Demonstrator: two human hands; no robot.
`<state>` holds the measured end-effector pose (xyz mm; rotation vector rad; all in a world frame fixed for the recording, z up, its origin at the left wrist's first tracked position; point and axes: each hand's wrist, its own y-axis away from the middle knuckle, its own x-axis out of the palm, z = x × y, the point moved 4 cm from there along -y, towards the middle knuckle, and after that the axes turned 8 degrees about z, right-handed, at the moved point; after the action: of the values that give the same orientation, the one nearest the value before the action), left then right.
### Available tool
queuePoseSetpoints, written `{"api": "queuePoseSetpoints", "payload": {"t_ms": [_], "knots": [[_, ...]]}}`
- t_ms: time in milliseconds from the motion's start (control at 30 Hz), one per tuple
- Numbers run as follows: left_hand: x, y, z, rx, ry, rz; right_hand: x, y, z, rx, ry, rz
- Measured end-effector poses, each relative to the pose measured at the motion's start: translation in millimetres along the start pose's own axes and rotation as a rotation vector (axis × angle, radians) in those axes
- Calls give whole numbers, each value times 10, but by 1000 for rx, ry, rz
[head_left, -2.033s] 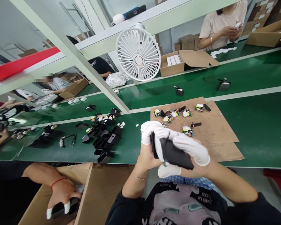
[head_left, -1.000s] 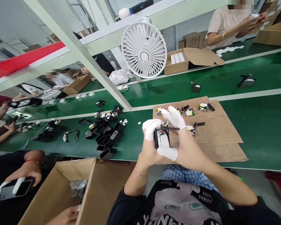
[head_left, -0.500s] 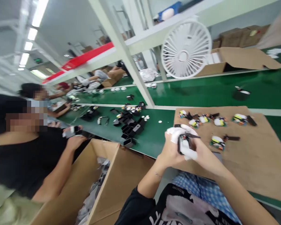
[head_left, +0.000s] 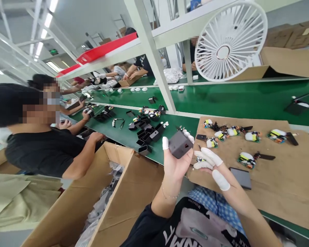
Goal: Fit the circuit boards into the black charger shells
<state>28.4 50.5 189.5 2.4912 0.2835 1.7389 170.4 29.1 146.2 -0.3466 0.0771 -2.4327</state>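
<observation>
My left hand (head_left: 175,165), with white finger cots on thumb and fingertips, is shut on a dark grey box-shaped housing (head_left: 180,146) and holds it up over the edge of the green belt. My right hand (head_left: 213,168), also in finger cots, is just to its right with fingers spread, holding nothing. Its fingertips hover at a small circuit board (head_left: 201,159) on the near left corner of the cardboard sheet (head_left: 278,185). A flat dark panel (head_left: 241,177) lies on the cardboard right of my right hand.
Several circuit boards (head_left: 245,158) and black parts lie across the cardboard. A pile of black housings (head_left: 147,133) sits on the green belt (head_left: 237,99). An open cardboard box (head_left: 110,202) stands at lower left, beside a person in black (head_left: 41,151). A white fan (head_left: 230,41) hangs on the frame.
My view has swung left. My hands, joined around the housing before, have parted: the left keeps the housing, the right has come off and spread over the cardboard.
</observation>
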Motion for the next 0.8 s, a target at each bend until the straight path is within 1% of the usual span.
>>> {"api": "queuePoseSetpoints", "payload": {"t_ms": [33,100,267,367,433,500,533,600,667,700,733,800], "knots": [[16,6,2,-17,53,-30,8,3,4,0,6,-3],[29,25,14,-39,119,-48,13,6,0,-9,7,-7],[22,71,33,-61,210,-14,23,19,-15,-15,-23,-28],[36,66,33,-71,200,-10,33,25,-14,0,-45,-30],[23,50,55,-56,134,-12,35,15,-20,11,-48,-37],[-41,43,96,14,-5,-16,42,-18,-48,23,-61,-68],[-95,49,118,77,-105,-7,54,-42,-75,31,-74,-91],[-245,87,155,256,-357,37,108,-99,-163,54,-102,-132],[-437,144,181,436,-668,111,188,-146,-296,82,-116,-169],[-541,170,191,498,-840,161,226,-158,-374,91,-124,-196],[-641,201,182,578,-1006,216,257,-160,-453,95,-136,-226],[-794,288,122,790,-1314,359,303,-140,-597,91,-172,-267]]}}
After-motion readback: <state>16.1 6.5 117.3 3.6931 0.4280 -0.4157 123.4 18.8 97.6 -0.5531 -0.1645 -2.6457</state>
